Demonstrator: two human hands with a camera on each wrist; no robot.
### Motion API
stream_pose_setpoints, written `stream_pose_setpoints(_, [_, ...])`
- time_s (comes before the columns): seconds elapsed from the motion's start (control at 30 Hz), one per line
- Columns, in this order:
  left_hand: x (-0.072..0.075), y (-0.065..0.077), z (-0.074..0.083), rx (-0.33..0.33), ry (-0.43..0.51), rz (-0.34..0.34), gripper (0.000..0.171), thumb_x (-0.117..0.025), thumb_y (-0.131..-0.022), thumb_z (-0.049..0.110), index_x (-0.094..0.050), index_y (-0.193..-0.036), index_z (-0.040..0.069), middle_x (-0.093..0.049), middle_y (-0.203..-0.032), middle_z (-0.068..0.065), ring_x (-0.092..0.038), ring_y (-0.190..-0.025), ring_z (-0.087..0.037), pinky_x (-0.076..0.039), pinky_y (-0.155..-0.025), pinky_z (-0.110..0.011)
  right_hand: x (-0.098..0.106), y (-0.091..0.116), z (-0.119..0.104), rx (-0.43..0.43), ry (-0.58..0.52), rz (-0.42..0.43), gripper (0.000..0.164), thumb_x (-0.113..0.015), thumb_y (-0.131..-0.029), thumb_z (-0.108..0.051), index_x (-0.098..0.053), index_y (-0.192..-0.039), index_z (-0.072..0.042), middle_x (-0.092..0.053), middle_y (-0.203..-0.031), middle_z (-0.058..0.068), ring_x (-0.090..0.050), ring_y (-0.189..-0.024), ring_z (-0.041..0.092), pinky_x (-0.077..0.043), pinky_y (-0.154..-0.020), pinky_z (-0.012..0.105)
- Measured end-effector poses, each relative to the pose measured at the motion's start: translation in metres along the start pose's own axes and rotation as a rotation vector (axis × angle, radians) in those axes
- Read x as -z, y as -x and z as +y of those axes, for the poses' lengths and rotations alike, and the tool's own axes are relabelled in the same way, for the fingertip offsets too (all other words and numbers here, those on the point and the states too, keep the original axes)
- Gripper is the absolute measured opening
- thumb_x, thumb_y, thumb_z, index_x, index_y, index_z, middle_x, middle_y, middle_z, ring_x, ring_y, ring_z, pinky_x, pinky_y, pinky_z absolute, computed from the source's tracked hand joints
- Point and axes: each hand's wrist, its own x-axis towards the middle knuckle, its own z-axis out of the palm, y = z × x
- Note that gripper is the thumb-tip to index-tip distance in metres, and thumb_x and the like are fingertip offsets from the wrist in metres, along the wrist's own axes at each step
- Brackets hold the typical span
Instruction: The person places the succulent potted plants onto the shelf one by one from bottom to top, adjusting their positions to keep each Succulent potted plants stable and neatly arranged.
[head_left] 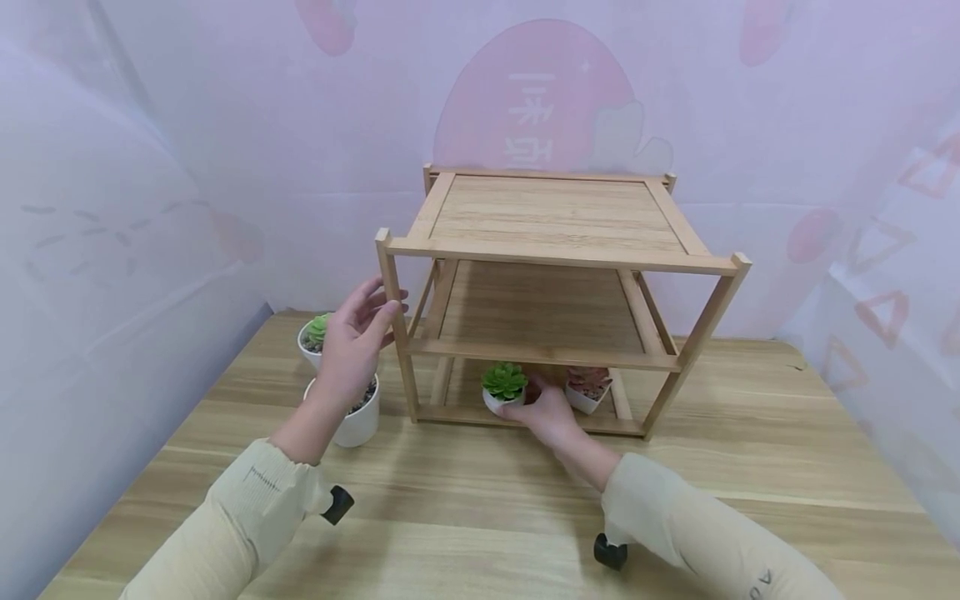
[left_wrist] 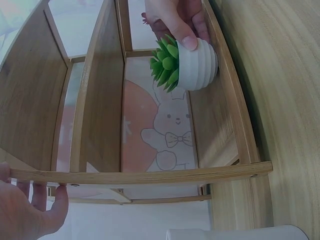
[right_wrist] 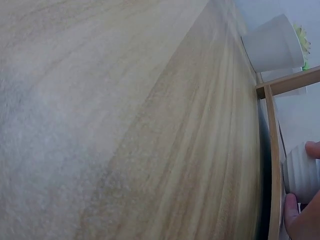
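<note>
plant pot [head_left: 497, 404] is pinched in the right hand [head_left: 553, 418] at the bottom shelf's front edge [head_left: 457, 415], room above, left hand [head_left: 351, 346] gripping the rack post [head_left: 407, 375], wood surface [head_left: 465, 517] below, pale walls [head_left: 315, 142] around.

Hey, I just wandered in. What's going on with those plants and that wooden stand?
A person's right hand is holding a small green plant in a white pot at the lowest level of the wooden stand. The left hand grips the stand's front left post. A reddish potted plant is on that lowest level too, right of the green one. Two more white pots stand on the table, left of the stand.
</note>
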Motion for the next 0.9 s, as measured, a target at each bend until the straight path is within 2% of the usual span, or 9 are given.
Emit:
stream_pose_setpoints(0.23, [-0.0005,0.0001,0.0007,-0.001,-0.005,-0.001,0.047,-0.05,-0.109,0.015,-0.041,-0.154,0.003,-0.057,-0.14,-0.02,-0.057,-0.125,-0.031,-0.049,-0.104,-0.055,-0.0017,-0.0038,0.0017,0.019,-0.005,0.005,0.068,-0.083,-0.081,-0.002,-0.054,-0.143,0.003,-0.063,-0.099,0.012,-0.054,-0.087,0.02,-0.047,-0.069,0.026])
stream_pose_setpoints(0.4, [-0.001,-0.0002,0.0008,0.004,-0.008,0.0,0.048,-0.05,-0.109,0.015,-0.041,-0.154,0.003,-0.058,-0.14,-0.02,-0.057,-0.125,-0.03,-0.049,-0.104,-0.053,-0.0021,-0.0067,0.001,0.013,0.005,0.024,0.069,-0.082,-0.082,-0.003,-0.053,-0.144,0.003,-0.055,-0.09,0.005,-0.048,-0.079,0.016,-0.042,-0.065,0.025])
stream_pose_setpoints(0.7, [-0.0004,-0.0004,0.0002,0.001,-0.01,0.004,0.048,-0.05,-0.109,0.014,-0.04,-0.155,0.003,-0.058,-0.14,-0.02,-0.057,-0.125,-0.03,-0.05,-0.103,-0.053,-0.0049,-0.0085,0.0008,0.013,0.026,0.033,0.069,-0.082,-0.082,-0.004,-0.052,-0.144,0.002,-0.05,-0.089,0.004,-0.045,-0.078,0.017,-0.039,-0.066,0.029])
stream_pose_setpoints(0.9, [0.0001,-0.0001,-0.0002,0.005,-0.007,0.003,0.048,-0.05,-0.109,0.014,-0.04,-0.155,0.002,-0.057,-0.14,-0.02,-0.057,-0.125,-0.031,-0.05,-0.103,-0.053,-0.006,-0.0086,0.0017,0.022,0.032,0.036,0.068,-0.082,-0.083,-0.004,-0.052,-0.144,0.002,-0.053,-0.093,0.005,-0.047,-0.081,0.017,-0.041,-0.068,0.028])
